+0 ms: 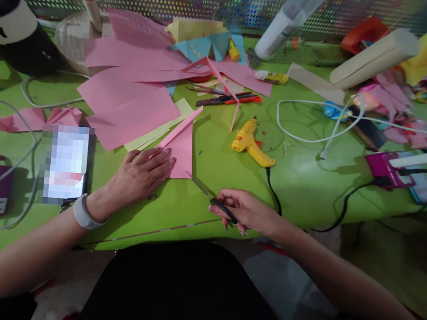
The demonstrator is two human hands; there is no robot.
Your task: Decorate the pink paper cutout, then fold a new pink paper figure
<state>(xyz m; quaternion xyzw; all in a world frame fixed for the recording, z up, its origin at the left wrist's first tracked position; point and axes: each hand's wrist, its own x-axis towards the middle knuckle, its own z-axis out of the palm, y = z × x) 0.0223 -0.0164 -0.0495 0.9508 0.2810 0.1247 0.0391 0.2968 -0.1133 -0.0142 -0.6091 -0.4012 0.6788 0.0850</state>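
Left hand point(144, 173) palm-down, your fingers extended, on the folded pink sheet point(181, 161) near the front edge of the table point(180, 209). Your right hand point(242, 209) curls round the scissors point(223, 210), tips at sheet's near-right corner.

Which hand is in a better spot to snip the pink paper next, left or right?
Probably the right hand: it holds the scissors, their tips by a corner of the pink paper. The left hand lies flat on that paper, so it seems better placed for steadying it.
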